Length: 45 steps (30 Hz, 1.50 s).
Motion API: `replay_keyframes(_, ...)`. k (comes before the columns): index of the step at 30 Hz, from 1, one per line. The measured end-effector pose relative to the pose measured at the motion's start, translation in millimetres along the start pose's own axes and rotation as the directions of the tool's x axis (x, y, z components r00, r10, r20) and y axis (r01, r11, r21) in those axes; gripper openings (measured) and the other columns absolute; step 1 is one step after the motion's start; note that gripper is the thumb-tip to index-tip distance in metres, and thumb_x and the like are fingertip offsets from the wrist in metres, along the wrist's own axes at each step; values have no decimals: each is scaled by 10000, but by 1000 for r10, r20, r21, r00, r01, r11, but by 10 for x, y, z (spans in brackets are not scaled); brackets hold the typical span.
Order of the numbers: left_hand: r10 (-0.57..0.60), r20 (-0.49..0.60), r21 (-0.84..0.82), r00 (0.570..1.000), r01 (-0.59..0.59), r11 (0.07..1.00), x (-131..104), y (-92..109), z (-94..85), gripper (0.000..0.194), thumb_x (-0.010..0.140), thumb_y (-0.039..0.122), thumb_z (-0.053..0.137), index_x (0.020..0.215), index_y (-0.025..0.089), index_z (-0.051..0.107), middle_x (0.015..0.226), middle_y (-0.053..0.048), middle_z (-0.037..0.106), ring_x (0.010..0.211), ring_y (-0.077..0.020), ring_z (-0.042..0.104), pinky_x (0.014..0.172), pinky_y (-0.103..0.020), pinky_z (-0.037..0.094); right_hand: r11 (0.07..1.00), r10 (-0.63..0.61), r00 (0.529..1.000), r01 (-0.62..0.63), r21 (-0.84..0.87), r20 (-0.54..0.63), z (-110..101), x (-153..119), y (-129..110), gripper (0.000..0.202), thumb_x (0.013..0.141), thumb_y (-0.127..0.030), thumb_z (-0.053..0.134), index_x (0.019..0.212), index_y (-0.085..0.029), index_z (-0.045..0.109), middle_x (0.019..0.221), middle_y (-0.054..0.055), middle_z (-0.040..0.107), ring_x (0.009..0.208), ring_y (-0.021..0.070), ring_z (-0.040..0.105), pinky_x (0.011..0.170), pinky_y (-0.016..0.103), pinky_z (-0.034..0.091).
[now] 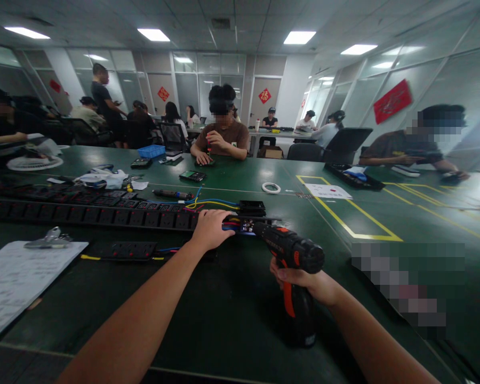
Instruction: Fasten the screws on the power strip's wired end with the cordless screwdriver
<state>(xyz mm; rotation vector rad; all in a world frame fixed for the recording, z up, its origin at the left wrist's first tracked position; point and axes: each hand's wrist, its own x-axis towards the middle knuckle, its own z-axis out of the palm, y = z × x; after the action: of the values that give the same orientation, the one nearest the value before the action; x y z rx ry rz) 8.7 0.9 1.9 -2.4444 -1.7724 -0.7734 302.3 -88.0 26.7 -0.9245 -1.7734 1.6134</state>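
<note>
On my head feed: power strip runs from the left edge to the centre of the frame, its right end open with coloured wires and a small metal-and-board section showing.

Left hand is on the strip just left of that section, dead centre. Thumb on the near side, pointing right; other fingers bent over the top, tips partly hidden. Can't tell if they're gripping or just resting.

Right hand, right of centre, has its fingers wrapped round the handle of a black-and-orange drill. Drill nose points left at the open section, right by it; can't confirm bit contact from here. So the open section sits between left fingertips and drill nose, well left of the right fingers.

Shorter socket strip lies in front, left of the left wrist. Clipboard at the left edge.
</note>
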Motion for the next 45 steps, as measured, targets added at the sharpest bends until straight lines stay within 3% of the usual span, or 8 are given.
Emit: replay_keyframes(45, -15, 19, 0, 1000, 15, 1000, -8, 26, -28, 564, 845, 487, 763, 1359, 294, 635, 1429, -61, 650, 1337, -325, 544, 1158, -515, 299, 999, 15, 1000, -14, 30, -21, 31, -17, -27, 436, 750, -549, 828, 897, -174, 660, 833, 25, 606, 720, 189, 580, 667, 341, 489)
